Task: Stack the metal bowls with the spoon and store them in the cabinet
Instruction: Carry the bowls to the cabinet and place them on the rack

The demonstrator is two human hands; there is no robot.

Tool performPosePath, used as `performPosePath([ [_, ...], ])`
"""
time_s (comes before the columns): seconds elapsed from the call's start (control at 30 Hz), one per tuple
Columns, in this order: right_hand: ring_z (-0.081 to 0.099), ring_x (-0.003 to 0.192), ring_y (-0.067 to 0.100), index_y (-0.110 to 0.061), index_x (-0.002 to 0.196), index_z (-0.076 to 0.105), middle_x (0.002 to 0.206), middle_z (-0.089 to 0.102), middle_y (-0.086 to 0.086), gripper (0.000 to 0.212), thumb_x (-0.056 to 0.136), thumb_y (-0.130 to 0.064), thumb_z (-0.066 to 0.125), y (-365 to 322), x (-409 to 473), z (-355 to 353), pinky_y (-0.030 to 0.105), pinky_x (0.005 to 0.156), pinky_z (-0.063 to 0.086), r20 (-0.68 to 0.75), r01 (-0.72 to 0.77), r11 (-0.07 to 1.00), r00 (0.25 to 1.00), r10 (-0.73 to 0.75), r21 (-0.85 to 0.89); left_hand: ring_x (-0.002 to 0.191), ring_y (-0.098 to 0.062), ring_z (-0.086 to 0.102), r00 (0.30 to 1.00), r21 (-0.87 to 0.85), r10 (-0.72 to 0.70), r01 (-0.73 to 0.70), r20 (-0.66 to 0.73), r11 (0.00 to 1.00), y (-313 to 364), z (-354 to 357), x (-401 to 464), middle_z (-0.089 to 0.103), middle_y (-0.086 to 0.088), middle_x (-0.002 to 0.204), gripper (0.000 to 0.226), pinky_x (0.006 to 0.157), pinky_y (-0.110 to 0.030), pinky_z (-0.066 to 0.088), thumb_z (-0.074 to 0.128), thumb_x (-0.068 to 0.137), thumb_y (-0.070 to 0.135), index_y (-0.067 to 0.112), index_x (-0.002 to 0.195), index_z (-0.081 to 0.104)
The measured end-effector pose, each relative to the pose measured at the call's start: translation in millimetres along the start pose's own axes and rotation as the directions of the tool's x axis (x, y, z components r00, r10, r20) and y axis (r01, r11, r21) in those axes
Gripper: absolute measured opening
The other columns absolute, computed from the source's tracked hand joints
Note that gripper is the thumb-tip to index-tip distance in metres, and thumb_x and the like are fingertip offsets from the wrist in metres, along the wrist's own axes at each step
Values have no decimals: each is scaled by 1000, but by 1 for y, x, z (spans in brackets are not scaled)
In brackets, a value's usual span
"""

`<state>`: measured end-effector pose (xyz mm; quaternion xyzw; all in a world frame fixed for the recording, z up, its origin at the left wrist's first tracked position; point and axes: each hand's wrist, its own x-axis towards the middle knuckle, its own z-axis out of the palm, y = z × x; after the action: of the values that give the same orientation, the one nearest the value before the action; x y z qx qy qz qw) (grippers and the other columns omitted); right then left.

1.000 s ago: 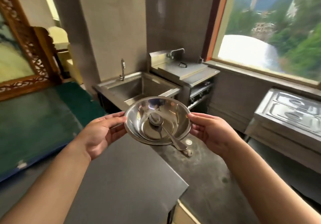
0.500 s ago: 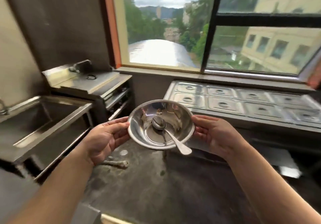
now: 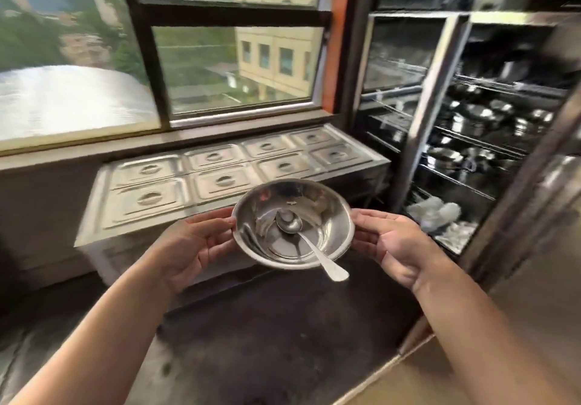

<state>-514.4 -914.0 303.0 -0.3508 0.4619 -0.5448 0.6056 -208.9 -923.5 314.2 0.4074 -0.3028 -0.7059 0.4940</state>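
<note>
I hold the stacked metal bowls (image 3: 327, 225) in mid-air at the centre of the view, one hand on each side of the rim. A metal spoon (image 3: 309, 244) lies inside, its handle sticking out over the near rim. My left hand (image 3: 191, 247) grips the left edge and my right hand (image 3: 393, 247) grips the right edge. The cabinet (image 3: 465, 115) stands at the right with a glass front and wire shelves carrying several steel pots and bowls.
A steel food counter (image 3: 226, 175) with several lidded wells runs under the window (image 3: 163, 58) ahead. The dark floor (image 3: 283, 335) lies below my arms. White plastic bags (image 3: 434, 212) sit on the cabinet's lower shelf. A brown door panel (image 3: 534, 247) stands at the right.
The view has swung right: the sink has left the frame and the cabinet has come into sight at the right. The bowls with the spoon stay held between both hands.
</note>
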Motion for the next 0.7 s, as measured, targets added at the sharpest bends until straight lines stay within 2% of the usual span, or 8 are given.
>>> performPosePath([
  [0.13,73,66,16,-9,77,81,80,77,10,15,83,-5,68,-16,32,-44,26,56,60,-179,51,999,982,-51,-3,71,-25,77,981,22,-105,103,161,994,-3,38,91,76,-23,92,29,55,-28,62,56,89,-10,-7,115,69],
  [0.33,73,69,18,-4,94,72,82,77,10,11,91,-1,62,-39,89,-82,29,64,61,-419,102,995,904,-87,13,72,-27,76,891,59,-268,265,367,962,5,89,225,72,-28,100,38,59,-31,63,62,81,-11,-9,118,68],
  [0.53,75,70,19,2,106,68,84,78,13,16,91,1,62,-53,124,-99,27,52,59,-556,159,985,826,-95,69,64,-19,73,844,191,-308,247,439,950,8,134,311,75,-18,86,45,56,-26,62,66,74,-7,-7,119,66],
  [0.7,76,71,21,4,106,67,86,78,16,15,91,3,63,-60,159,-121,28,54,59,-640,216,971,762,-100,106,61,-17,72,813,272,-346,239,469,932,-1,169,378,75,-15,83,32,54,-25,61,61,86,-10,-7,117,67],
])
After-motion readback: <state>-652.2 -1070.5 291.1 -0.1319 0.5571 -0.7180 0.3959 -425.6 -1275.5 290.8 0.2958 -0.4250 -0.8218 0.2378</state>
